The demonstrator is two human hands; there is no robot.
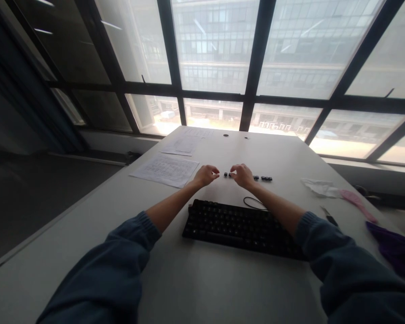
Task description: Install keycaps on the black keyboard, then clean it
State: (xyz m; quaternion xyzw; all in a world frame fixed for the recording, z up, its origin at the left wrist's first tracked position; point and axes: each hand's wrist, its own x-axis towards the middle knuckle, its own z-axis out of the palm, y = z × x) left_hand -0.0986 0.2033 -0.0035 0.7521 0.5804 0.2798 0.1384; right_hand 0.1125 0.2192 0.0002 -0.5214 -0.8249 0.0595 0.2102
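Note:
A row of small black keycaps [266, 178] runs across the white table beyond the black keyboard [236, 227]. Beside the row's left end is my left hand [206, 175], its thumb and fingers curved with a gap between them and nothing held. My right hand [242, 175] reaches over the row, fingers bent down, with its fingertips at a small black keycap [230, 175]. One more keycap [225, 174] lies between the two hands. Part of the row is hidden behind my right hand. My right forearm covers some of the keyboard's right side.
Printed papers [168, 169] lie on the left of the table [175, 279]. A black cable [251, 203] loops behind the keyboard. To the right are a white crumpled wipe [320, 187], a pink cloth [357, 203], a knife-like tool [330, 217] and a purple cloth [393, 247].

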